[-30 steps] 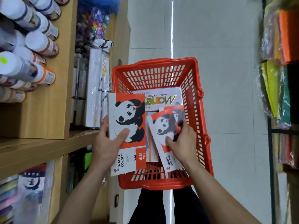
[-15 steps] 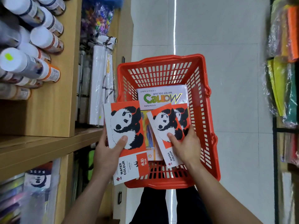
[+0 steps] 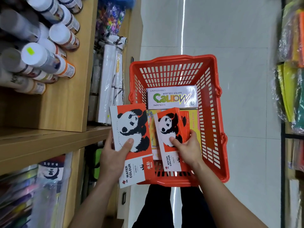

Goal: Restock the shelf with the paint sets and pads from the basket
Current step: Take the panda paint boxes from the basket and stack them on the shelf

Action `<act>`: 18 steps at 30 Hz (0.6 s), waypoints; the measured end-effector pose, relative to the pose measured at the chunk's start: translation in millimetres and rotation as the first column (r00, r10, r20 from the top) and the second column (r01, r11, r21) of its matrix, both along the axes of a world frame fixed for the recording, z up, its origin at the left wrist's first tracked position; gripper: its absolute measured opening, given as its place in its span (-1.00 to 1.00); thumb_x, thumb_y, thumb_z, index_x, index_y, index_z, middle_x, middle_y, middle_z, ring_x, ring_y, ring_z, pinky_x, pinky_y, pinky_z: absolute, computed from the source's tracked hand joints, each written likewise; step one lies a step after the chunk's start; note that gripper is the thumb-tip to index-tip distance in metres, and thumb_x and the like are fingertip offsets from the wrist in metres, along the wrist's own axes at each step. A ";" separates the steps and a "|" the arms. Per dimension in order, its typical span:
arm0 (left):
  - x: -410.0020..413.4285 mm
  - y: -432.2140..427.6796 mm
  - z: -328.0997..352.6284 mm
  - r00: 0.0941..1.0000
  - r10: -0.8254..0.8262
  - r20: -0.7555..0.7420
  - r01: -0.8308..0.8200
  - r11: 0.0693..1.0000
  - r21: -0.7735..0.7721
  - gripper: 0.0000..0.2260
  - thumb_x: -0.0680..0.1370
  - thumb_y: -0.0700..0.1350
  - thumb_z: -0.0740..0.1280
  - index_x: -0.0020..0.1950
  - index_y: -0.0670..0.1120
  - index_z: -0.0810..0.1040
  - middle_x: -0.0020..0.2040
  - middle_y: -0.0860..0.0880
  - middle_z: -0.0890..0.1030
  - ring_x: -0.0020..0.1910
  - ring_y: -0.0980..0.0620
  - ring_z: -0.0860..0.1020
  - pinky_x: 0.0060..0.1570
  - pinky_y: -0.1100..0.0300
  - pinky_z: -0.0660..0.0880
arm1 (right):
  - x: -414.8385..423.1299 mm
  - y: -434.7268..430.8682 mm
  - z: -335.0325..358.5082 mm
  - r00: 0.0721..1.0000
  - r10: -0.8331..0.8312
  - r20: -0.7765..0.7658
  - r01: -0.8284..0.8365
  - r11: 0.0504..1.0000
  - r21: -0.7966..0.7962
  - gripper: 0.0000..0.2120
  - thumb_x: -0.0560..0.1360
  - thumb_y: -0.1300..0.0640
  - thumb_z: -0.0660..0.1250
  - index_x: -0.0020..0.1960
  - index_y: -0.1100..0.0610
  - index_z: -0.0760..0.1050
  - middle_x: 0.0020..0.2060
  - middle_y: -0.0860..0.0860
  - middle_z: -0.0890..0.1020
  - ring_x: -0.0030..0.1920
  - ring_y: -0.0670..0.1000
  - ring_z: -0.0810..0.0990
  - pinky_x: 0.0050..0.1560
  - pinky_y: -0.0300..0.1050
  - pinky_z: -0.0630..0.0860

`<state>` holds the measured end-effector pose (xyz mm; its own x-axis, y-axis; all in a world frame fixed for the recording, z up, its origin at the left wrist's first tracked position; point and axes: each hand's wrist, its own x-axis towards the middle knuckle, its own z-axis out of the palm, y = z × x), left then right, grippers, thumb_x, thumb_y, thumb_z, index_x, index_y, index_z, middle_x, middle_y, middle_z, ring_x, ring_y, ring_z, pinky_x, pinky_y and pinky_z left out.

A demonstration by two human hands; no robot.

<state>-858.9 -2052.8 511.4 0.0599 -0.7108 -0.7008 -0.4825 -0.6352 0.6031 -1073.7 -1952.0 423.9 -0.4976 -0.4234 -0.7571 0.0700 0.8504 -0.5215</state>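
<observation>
A red plastic basket (image 3: pixel 212 99) stands on the floor in front of me. My left hand (image 3: pixel 113 158) grips a panda watercolour pad (image 3: pixel 131 139), orange and white, held over the basket's left rim. Inside the basket my right hand (image 3: pixel 187 148) grips a small stack of the same panda pads (image 3: pixel 169 129), thumb on the top cover. Behind them lies a white Maries water colour paint box (image 3: pixel 171 97). Yellow and multicoloured packs (image 3: pixel 195 122) lie beneath the pads, mostly hidden.
A wooden shelf unit (image 3: pixel 54 139) runs along my left, with capped paint bottles (image 3: pixel 39 56) above and wrapped sets (image 3: pixel 49 178) below. White paper rolls (image 3: pixel 108 89) stand in the bay beside the basket. Coloured paper stacks (image 3: pixel 291 89) fill the right shelf. Grey tiled floor lies beyond.
Both hands have lifted their pads a little higher, and the right-hand stack has come up off the basket's contents. The view has shifted slightly.
</observation>
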 end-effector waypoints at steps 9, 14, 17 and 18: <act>-3.1 11.1 43.2 0.989 0.087 -0.119 -0.091 0.996 -0.024 -0.71 0.50 -0.02 0.50 0.20 0.11 0.58 -0.08 0.04 0.76 -0.28 0.03 0.74 -0.44 0.23 0.55 | -28.6 9.4 88.4 0.998 -0.055 0.009 0.055 0.967 -0.248 -0.16 0.37 -0.19 0.56 0.53 0.02 0.31 0.28 -0.06 0.66 0.22 0.00 0.68 0.32 0.17 0.57; 2.6 20.6 78.8 0.979 0.115 -0.167 -0.130 0.988 -0.080 -0.68 0.49 -0.01 0.51 0.22 0.09 0.58 -0.07 0.05 0.76 -0.21 0.00 0.74 -0.35 0.16 0.58 | -32.7 7.2 138.1 1.000 -0.003 0.019 0.010 0.936 -0.352 -0.24 0.33 -0.21 0.58 0.45 -0.05 0.42 0.18 -0.12 0.72 0.12 -0.04 0.73 0.24 0.13 0.62; 10.8 36.1 117.4 0.964 0.163 -0.209 -0.195 0.970 -0.147 -0.70 0.49 0.00 0.51 0.20 0.10 0.59 -0.04 0.04 0.76 -0.14 -0.05 0.75 -0.26 0.09 0.60 | -28.6 4.2 178.2 0.993 0.102 0.052 -0.069 0.898 -0.435 -0.43 0.40 -0.09 0.59 0.35 -0.08 0.50 0.07 -0.12 0.77 0.00 -0.04 0.78 0.08 0.05 0.69; 13.7 42.4 131.8 0.957 0.188 -0.220 -0.229 0.957 -0.179 -0.72 0.50 -0.02 0.50 0.19 0.09 0.59 -0.04 0.04 0.76 -0.15 -0.03 0.74 -0.29 0.12 0.60 | -25.3 2.7 193.5 0.987 0.144 0.067 -0.096 0.877 -0.471 -0.50 0.43 0.00 0.58 0.32 -0.07 0.52 0.03 -0.13 0.78 -0.06 -0.05 0.79 0.00 -0.03 0.70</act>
